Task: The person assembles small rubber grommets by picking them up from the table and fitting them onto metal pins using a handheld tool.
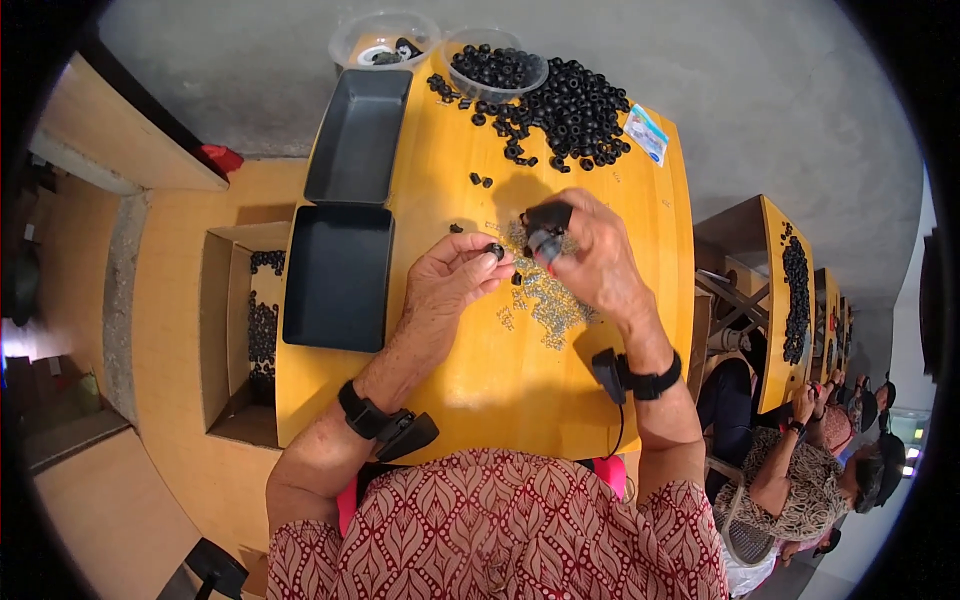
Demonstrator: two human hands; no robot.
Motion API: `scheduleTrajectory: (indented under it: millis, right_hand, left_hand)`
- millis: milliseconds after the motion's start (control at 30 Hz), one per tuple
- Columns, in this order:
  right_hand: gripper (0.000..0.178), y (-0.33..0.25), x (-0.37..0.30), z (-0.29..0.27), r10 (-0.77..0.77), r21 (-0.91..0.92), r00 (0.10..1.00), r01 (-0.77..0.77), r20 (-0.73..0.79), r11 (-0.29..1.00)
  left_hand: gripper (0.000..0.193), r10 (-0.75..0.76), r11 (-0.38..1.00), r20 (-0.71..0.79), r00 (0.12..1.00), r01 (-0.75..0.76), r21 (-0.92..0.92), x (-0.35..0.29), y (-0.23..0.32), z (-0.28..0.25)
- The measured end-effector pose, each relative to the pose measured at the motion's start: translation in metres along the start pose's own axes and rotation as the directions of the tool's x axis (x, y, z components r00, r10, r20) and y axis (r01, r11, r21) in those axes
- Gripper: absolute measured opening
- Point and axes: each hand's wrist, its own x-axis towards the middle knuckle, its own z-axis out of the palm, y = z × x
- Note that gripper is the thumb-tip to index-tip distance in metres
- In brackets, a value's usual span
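Between the thumb and fingers of my left hand (452, 272) is a small round black plastic part (494, 251). Just right of it, my right hand (600, 255) is closed around a dark object with a grey end (546, 238), smeared by motion, so I cannot make out its kind. Under and beside my hands lies a scattered heap of small shiny metal pieces (552, 312), which look like springs. One loose black part (517, 279) rests among them, close to my left fingertips.
Two dark trays (338, 278) line the table's left side. At the back stand a clear bowl (535, 88) of black parts, a second clear tub (345, 45), a big pile of black parts (585, 112) and a small packet (646, 134). A cardboard box (222, 330) sits left; people work at the right.
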Motion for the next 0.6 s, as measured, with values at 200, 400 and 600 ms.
scheduleTrajectory:
  millis: [200, 400, 600]
  right_hand:
    - [0.023, -0.024, -0.021, 0.017, -0.006, 0.066, 0.999, 0.010, -0.047, 0.998]
    - [0.033, -0.026, -0.025, 0.022, -0.048, -0.008, 0.998, 0.048, -0.041, 0.999]
    - [0.041, -0.031, -0.026, 0.024, -0.088, -0.085, 0.996, 0.086, -0.012, 0.993]
  left_hand:
    - [0.022, 0.024, 0.999, -0.017, 1.000, -0.025, -0.045, 0.002, -0.003, 0.000]
    - [0.022, 0.016, 0.998, -0.022, 1.000, -0.017, -0.062, 0.002, -0.004, 0.000]
    - [0.023, 0.103, 0.992, 0.023, 0.994, -0.101, -0.073, 0.003, -0.006, -0.004]
